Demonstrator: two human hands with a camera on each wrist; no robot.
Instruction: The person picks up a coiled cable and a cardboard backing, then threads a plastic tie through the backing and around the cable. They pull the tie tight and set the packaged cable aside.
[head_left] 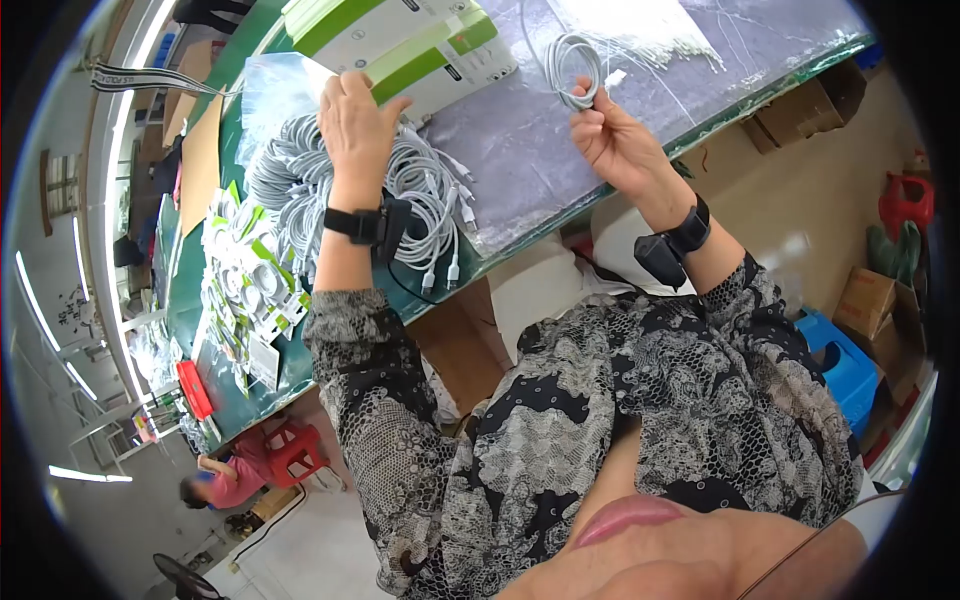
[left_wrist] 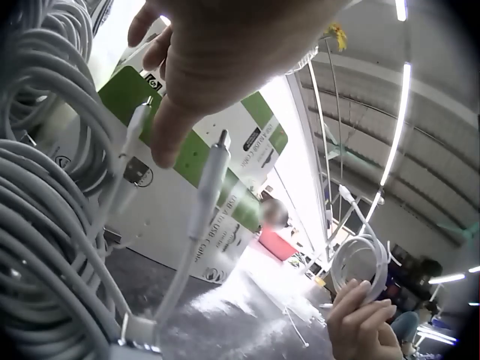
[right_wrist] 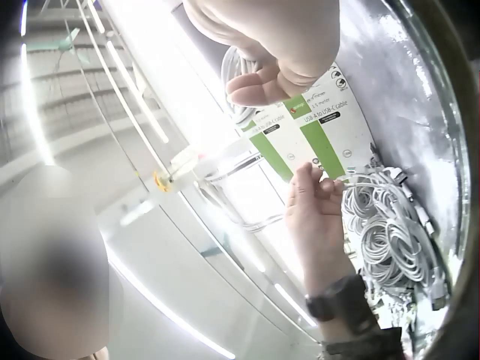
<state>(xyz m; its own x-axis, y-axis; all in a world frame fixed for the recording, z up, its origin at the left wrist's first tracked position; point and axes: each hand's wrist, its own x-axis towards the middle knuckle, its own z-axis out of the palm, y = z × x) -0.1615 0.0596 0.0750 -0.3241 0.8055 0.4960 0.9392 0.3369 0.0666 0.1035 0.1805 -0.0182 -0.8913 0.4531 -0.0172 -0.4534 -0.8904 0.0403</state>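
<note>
In the head view, my right hand (head_left: 625, 150) pinches a coiled light grey cable (head_left: 573, 68) between thumb and fingers; the coil (left_wrist: 361, 262) shows upright in the left wrist view. My left hand (head_left: 357, 130) is over the near side of the white-and-green boxes (head_left: 440, 75), thumb spread and fingers slightly bent, with nothing visible in its grasp. Below it lies a large heap of coiled grey cables (head_left: 290, 180). White-and-green cable boxes (left_wrist: 169, 217) stand behind my left hand in the left wrist view, with loose cable plugs (left_wrist: 214, 169) nearer the camera.
A clear plastic bag (head_left: 275, 90) lies left of the boxes. Packaged cables (head_left: 245, 270) cover the table's left part, near a red object (head_left: 195, 390). White thin strands (head_left: 650, 40) lie at the far side. Beyond the table are cartons (head_left: 800, 105) and a blue stool (head_left: 840, 360).
</note>
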